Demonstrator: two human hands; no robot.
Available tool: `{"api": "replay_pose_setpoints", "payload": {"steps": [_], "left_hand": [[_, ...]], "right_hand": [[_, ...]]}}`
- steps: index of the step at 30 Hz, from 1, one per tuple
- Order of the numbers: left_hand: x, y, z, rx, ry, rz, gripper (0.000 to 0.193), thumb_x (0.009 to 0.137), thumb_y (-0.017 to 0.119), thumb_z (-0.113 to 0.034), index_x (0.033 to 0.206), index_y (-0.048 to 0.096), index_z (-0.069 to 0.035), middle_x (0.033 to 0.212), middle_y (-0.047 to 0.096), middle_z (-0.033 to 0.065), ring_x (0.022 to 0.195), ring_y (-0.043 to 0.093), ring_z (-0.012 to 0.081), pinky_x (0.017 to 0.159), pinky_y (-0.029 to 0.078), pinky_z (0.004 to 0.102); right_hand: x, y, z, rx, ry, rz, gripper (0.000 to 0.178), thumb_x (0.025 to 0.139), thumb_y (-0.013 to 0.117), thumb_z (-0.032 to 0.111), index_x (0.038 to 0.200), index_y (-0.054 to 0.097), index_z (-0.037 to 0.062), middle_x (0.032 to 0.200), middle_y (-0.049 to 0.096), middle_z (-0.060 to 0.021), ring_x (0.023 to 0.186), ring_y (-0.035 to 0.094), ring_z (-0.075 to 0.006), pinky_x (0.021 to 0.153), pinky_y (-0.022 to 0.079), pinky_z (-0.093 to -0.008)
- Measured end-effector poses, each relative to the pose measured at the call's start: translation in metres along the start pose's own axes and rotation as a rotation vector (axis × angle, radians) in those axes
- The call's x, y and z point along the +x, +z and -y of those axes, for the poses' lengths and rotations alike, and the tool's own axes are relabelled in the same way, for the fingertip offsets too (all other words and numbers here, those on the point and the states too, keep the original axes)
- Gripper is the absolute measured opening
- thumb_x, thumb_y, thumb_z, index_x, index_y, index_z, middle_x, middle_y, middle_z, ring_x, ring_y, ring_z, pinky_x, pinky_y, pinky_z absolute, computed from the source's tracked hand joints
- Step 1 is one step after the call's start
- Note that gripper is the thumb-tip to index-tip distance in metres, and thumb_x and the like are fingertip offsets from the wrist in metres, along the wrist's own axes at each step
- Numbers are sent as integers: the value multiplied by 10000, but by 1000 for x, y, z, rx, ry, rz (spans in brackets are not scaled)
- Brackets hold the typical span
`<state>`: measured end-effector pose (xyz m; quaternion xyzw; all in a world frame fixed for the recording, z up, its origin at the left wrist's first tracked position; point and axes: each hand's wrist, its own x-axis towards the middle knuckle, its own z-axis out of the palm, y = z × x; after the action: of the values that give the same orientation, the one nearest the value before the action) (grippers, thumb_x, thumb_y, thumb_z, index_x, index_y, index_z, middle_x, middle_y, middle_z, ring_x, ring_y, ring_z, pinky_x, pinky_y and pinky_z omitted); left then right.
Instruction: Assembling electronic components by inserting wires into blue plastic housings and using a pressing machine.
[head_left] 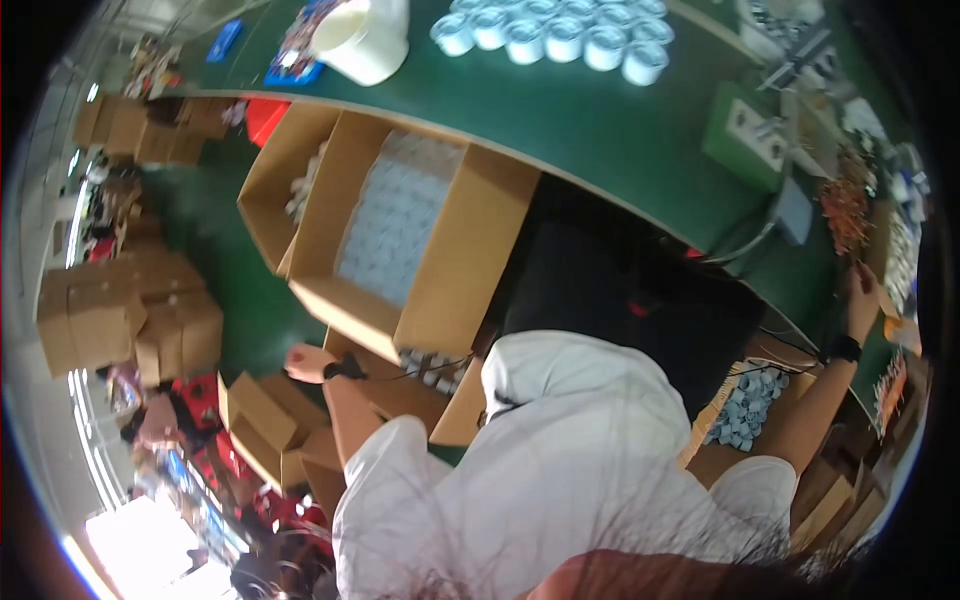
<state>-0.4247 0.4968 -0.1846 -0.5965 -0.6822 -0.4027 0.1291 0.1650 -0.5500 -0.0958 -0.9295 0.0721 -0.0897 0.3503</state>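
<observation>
Down at the lower left, the left hand (303,362) is reaching toward the near wall of a large open brown cardboard box (460,290) sitting on the floor under the table edge; the fingers are curling loosely and seem to be resting against the box rim, though whether they are gripping anything cannot be told. A dark band is wrapping the wrist, with a thin cable trailing from it. Inside that box, a packed layer of small pale cylindrical pieces (395,225) is filling the bottom in neat rows. Just beside it, a second open cardboard box (270,185) is holding more pale parts.

Over on the far right, the right hand (862,288) is stretching up to the edge of the long green work table (600,120), near a heap of small orange-brown parts (845,210); the hand is small and blurred, so whether its fingers are spread or pinching cannot be told. A dark band is circling this wrist too. Below the right forearm, a brown carton of grey-blue ring-shaped parts (745,405) is lying open.

On the table top, a cluster of white round spools (560,30) is standing beside a white plastic jug (365,38). Stacked closed cardboard cartons (120,315) are sitting well apart on the floor at the left.
</observation>
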Motion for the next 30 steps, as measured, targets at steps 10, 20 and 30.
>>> {"api": "replay_pose_setpoints", "payload": {"steps": [10, 20, 30], "left_hand": [[-95, -138, -468, -1131, 767, 753, 218, 896, 760, -78, 1085, 668, -18, 992, 648, 95, 887, 621, 207, 821, 521, 338], [-239, -115, -605, -974, 1186, 779, 505, 796, 839, -237, 1211, 640, -31, 1267, 584, 234, 1205, 560, 430, 990, 495, 499], [-221, -117, -571, -1082, 1028, 1059, 380, 838, 803, -122, 1122, 566, -36, 1100, 604, 136, 1045, 583, 304, 871, 510, 449]], "right_hand": [[-87, 31, 42, 985, 161, -251, 315, 1001, 654, 53, 1306, 605, -13, 1244, 653, -97, 1087, 650, -179, 950, 536, -280], [-137, 61, 80, 1093, -26, -550, 317, 1013, 630, 29, 1327, 599, -11, 1306, 641, -106, 1152, 637, -191, 997, 518, -292], [-136, 64, 131, 1130, -37, -508, 314, 1007, 629, 27, 1319, 607, 12, 1238, 683, -105, 1082, 674, -194, 946, 544, -318]]}}
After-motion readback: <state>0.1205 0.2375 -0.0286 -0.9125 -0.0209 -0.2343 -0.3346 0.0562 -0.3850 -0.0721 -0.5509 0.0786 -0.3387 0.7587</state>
